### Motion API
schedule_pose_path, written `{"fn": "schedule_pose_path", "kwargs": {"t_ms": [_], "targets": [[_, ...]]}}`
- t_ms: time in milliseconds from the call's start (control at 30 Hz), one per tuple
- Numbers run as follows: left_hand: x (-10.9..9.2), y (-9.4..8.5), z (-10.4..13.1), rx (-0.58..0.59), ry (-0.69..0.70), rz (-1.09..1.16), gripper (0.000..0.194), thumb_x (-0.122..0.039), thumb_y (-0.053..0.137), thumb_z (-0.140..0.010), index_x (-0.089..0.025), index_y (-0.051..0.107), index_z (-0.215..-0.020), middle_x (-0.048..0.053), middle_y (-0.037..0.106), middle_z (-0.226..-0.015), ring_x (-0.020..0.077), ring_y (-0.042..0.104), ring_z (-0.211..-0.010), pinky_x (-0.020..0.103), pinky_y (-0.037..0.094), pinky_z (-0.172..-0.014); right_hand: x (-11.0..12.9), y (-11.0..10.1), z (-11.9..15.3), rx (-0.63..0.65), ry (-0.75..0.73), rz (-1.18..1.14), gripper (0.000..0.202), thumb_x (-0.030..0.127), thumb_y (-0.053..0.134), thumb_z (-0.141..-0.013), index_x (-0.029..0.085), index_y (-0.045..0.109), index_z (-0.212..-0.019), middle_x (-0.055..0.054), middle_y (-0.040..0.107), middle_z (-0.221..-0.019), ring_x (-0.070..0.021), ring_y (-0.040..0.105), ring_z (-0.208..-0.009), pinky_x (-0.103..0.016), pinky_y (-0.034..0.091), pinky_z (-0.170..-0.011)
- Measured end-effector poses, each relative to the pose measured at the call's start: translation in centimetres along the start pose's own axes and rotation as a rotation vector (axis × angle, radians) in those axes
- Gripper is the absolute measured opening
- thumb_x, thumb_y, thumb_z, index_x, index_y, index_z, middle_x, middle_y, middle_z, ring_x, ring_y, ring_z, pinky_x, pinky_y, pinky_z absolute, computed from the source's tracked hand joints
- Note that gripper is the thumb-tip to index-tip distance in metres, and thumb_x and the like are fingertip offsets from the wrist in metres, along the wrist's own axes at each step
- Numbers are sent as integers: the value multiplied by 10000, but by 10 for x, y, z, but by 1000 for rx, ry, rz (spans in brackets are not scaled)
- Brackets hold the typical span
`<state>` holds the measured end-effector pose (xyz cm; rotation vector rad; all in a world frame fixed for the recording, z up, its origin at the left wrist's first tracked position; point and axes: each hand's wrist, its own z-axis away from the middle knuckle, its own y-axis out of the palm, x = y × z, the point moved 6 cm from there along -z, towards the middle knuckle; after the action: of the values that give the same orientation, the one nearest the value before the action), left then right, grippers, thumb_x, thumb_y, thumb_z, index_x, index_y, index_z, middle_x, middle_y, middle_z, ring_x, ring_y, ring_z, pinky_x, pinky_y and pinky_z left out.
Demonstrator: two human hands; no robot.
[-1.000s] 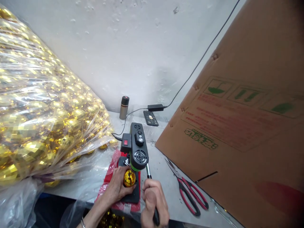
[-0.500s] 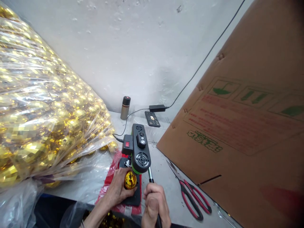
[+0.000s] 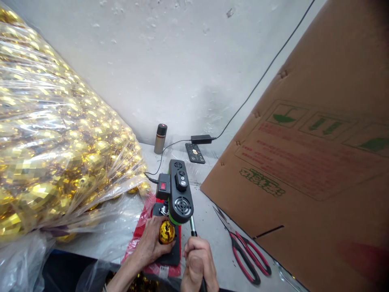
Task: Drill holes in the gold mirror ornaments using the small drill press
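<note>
A small bench drill press (image 3: 180,192), black with a red switch on its side, stands at the centre front. Under its head, my left hand (image 3: 152,240) is closed round a shiny gold faceted ball (image 3: 167,232), which has a dark slot or hole on top. The ball sits over the dark base (image 3: 172,257) of the press. My right hand (image 3: 199,263) is wrapped round the lever handle (image 3: 193,227) at the right of the machine. The drill's tip is hidden under the head.
A clear plastic bag (image 3: 75,162) full of gold balls fills the left. Red-handled scissors (image 3: 247,255) lie at right, beside a big cardboard box (image 3: 304,162). Behind stand a flask (image 3: 160,138), a phone (image 3: 195,153) and a power adapter (image 3: 201,139). Red plastic (image 3: 135,239) lies under the press.
Almost nothing differs. The view has shifted very slightly; both hands keep their hold on the ball and the lever.
</note>
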<state>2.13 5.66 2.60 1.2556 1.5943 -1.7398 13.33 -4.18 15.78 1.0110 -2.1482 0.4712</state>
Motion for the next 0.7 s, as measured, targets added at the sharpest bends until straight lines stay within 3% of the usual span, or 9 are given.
{"fn": "schedule_pose_path", "kwargs": {"t_ms": [200, 500, 700], "targets": [[-4, -1, 2, -18, 16, -52, 382, -288, 774, -740, -214, 650, -1094, 80, 687, -1039, 312, 610, -986, 458, 499, -911, 7, 2, -2, -60, 12, 24, 383, 218, 392, -1102, 216, 462, -725, 46, 531, -764, -106, 499, -675, -272, 363, -670], [-4, -1, 1, 1, -1, -72, 397, -327, 786, -738, -208, 647, -1091, 87, 690, -1052, 309, 619, -977, 456, 502, -911, 4, 5, 0, -83, 4, -20, 390, 271, 393, -1115, 221, 461, -734, 54, 501, -765, -109, 472, -679, -288, 426, -801], [-5, -1, 1, 12, -19, -53, 404, -314, 782, -731, -195, 652, -1094, 100, 690, -1064, 321, 621, -998, 467, 496, -927, 3, 6, 1, -95, -19, -40, 372, 220, 368, -1095, 227, 452, -732, 54, 487, -763, -122, 457, -655, -317, 449, -871]]}}
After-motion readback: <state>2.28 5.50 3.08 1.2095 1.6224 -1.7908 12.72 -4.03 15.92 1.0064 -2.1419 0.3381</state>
